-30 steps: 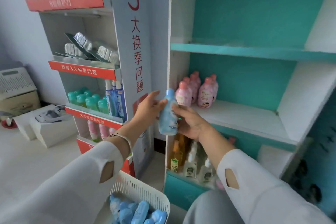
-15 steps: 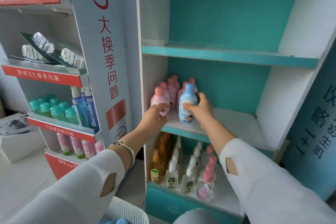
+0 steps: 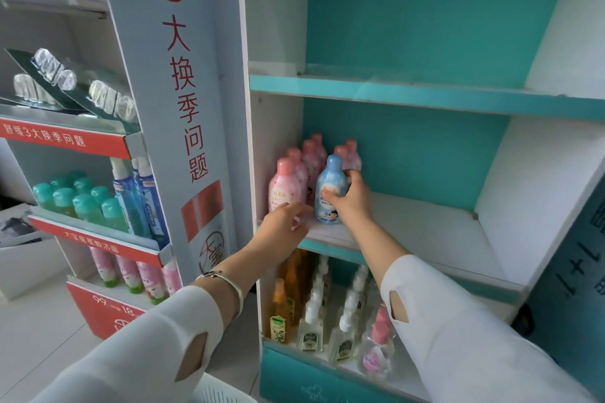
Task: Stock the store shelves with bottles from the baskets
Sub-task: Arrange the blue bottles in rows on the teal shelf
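The right grip (image 3: 348, 203) curls round a blue bottle (image 3: 330, 185), arm stretched forward; the left grip (image 3: 283, 227) hovers lower, palm down, fingers loosely extended.

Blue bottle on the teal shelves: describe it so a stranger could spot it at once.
Find the teal shelves, then the middle shelf. At its left end stands a cluster of pink bottles. The blue bottle stands beside them at the front, gripped by the right hand, the only blue one on that shelf.

I see a pale blue bottle (image 3: 331, 188) with a white label beside pink, red-dotted bottles (image 3: 285, 187) in a shelf unit (image 3: 425, 16) with a teal back and white boards. Red strips (image 3: 65, 141) carry white lettering; green-capped bottles (image 3: 85, 203), amber bottles (image 3: 281, 311) and white sleeves (image 3: 458, 337) complete the frame.
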